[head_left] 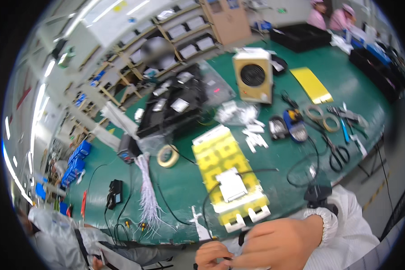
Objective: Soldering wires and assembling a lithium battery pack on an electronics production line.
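Seen from my seat, with the yellow fixture (202,155) as the centre of the clock, a green-topped workbench (274,180) spreads across a busy workshop. A white device (232,184) lies on the fixture's near half, a black cable (204,211) curving from it over the table's edge at six o'clock. There my left hand (211,255) is curled closed around the cable; at five, my right hand (274,243) bends its fingers in to meet it, though I cannot tell what they pinch. A black unit (318,193) sits strapped by my right cuff. On the tabletop, a tape roll (168,156) lies at ten o'clock, a bundle of white wires (147,193) fans out between eight and nine, and a black tray (150,126) of white-labelled parts stands at eleven. A tan-fronted box (253,74) with a round black grille is upright at twelve, loose white pieces (255,140) scatter at one, and a yellow sheet (311,85) rests flat farther out. Black-handled scissors (338,157) lie between two and three. Beyond, shelving (184,36) lined with pale bins fills eleven o'clock, strip lights (39,101) run along ten, blue boxes (74,164) are stacked at nine, a grey-clad co-worker (60,238) sits at eight, and two people in pink (341,20) are at the far side near one.
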Available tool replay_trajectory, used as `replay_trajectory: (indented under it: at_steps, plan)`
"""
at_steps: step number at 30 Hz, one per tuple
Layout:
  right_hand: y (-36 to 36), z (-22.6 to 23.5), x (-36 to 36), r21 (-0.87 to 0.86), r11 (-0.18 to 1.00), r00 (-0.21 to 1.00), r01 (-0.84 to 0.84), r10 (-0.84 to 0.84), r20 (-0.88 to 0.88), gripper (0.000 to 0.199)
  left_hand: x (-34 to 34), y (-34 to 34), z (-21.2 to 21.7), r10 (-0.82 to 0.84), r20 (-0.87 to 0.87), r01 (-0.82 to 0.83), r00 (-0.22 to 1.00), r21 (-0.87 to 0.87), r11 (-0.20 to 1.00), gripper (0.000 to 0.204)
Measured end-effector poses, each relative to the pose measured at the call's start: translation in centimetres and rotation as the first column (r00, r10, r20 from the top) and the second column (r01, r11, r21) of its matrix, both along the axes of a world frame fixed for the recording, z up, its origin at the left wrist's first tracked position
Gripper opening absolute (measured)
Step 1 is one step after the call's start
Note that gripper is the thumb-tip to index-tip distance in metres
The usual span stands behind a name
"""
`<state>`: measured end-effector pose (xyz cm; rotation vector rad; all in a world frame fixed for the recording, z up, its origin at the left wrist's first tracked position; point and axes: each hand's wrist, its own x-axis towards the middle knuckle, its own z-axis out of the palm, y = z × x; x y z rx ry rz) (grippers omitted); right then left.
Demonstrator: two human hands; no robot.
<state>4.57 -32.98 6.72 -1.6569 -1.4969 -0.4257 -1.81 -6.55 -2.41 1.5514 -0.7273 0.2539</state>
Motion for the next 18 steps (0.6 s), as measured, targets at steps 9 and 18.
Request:
replay_trajectory:
  at_steps: [9,18]
  plan:
    - [-4.1,-0.4,0.5,0.378,0.86,0.829,-0.343,0.467,-0.309,0.01,-3.1,1.1,-2.6,0.43,-0.148,-0.413,0.891,0.133,0.901,0.032]
    - [-6.5,-16.9,1.8,0.058,0.568,0.201,0.821,-0.193,-0.96,0.013,-1.7,-2.2,-0.9,0.004,-0.161,-0.053,0.987,-0.298,0.953,0.045]
